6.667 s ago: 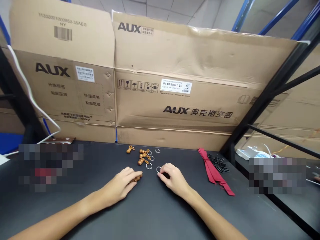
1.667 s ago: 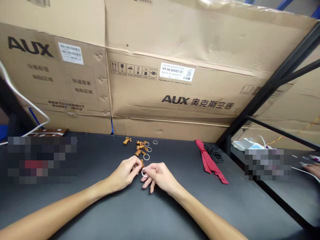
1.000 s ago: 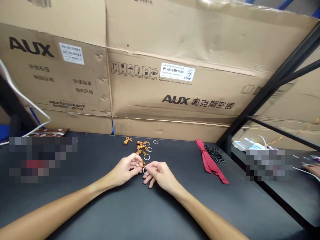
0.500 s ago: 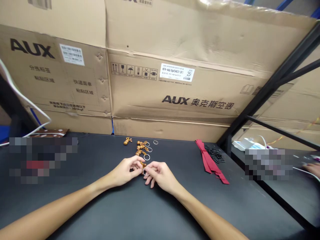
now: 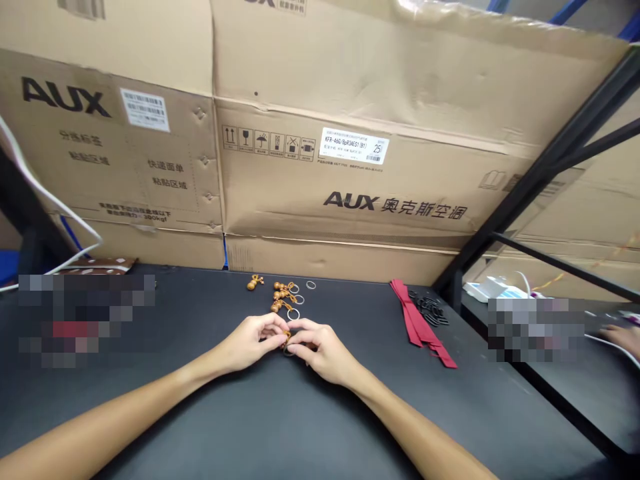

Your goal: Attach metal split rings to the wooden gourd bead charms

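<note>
Flattened AUX cartons (image 5: 350,193) stand upright along the far edge of the black table (image 5: 150,427), and everything here sits somewhere on or off that table. Toward its right end lies a long red ribbon (image 5: 417,323), with a heap of small black plastic pieces (image 5: 429,311) just beside it, near the far edge. Past the table's right end, on a separate surface, a co-worker's hand (image 5: 617,337) rests well apart from yours.

Near the middle of the far edge you have a lone wooden gourd charm (image 5: 255,282), then a small cluster of gourd charms (image 5: 280,297) on tan cords. Loose metal key rings (image 5: 293,314) lie just beside that cluster.

Your left hand (image 5: 253,335) and right hand (image 5: 323,350) meet at the middle of the table, a little nearer you than the cluster. That is the fresh change: your right hand's fingers, spread a moment ago, have curled in, and the two hands now touch at the fingertips. The fingers of both hands are closed in a pinch. A small held gourd charm (image 5: 287,333) shows between them, with a held key ring (image 5: 288,351) low under your fingertips, mostly hidden. You can see that the two are together, but I cannot tell which hand grips which, or whether the cord is through the ring.
</note>
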A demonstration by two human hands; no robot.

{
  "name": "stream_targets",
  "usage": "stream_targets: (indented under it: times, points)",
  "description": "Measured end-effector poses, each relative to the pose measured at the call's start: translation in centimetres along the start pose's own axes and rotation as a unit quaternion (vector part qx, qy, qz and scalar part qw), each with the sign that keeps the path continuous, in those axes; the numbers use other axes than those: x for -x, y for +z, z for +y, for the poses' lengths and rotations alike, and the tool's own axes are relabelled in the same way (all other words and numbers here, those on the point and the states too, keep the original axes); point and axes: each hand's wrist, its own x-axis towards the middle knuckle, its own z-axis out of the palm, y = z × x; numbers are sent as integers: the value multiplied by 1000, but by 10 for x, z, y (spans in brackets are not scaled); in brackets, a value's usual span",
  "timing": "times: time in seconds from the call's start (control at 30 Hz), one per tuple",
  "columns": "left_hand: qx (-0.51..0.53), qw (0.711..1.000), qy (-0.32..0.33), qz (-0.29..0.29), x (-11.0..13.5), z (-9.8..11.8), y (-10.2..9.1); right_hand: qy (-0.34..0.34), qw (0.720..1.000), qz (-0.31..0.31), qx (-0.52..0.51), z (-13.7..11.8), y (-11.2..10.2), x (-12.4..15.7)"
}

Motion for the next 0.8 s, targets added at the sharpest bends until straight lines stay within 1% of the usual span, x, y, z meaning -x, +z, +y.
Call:
stream_targets:
  times: [0.13, 0.2, 0.33, 0.47, 0.63, 0.8]
  points:
    - [-25, 999, -7, 27, 0, 0, 0, -22, 1000, -10, 7, -2, 0, 0]
    - [-18, 999, -10, 38, 0, 1, 0, -40, 999, -10, 14, -2, 1, 0]
    - [52, 998, -15, 34, 0, 6, -2, -54, 997, -15, 49, -1, 3, 0]
    - [102, 994, 4, 33, -1, 5, -3, -65, 995, -21, 75, -2, 4, 1]
    - [96, 994, 23, 42, -1, 0, -4, -71, 995, -38, 62, -5, 5, -1]
    - [96, 994, 4, 56, -1, 0, -3, -76, 994, -40, 67, -7, 12, -2]
